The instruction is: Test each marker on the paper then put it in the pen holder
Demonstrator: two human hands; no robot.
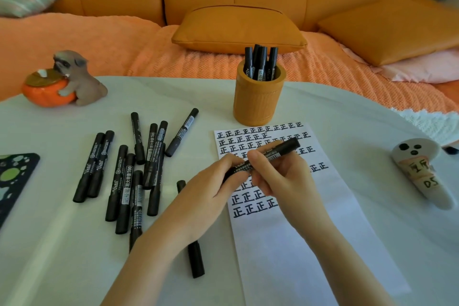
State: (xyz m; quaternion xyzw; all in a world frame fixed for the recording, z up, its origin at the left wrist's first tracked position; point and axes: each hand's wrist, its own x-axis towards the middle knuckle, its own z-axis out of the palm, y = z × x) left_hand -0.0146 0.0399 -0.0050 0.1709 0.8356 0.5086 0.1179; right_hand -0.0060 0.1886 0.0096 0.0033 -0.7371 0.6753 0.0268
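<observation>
Both hands hold one black marker [280,152] slantwise above the white paper [285,231]. My left hand [213,189] grips its lower left end, my right hand [280,176] grips its middle; its free end points up right. Rows of black written characters cover the upper part of the paper. An orange pen holder [258,97] stands just beyond the paper with several black markers [260,62] upright in it. Several loose black markers [134,169] lie scattered on the white table left of the paper. One more marker [195,258] lies under my left forearm.
A dog-and-pumpkin figurine [64,79] sits at the far left of the table [62,256]. A dark patterned pad [12,176] lies at the left edge. A white ghost-like cone figure [422,171] lies at the right. An orange sofa with cushions [238,30] is behind.
</observation>
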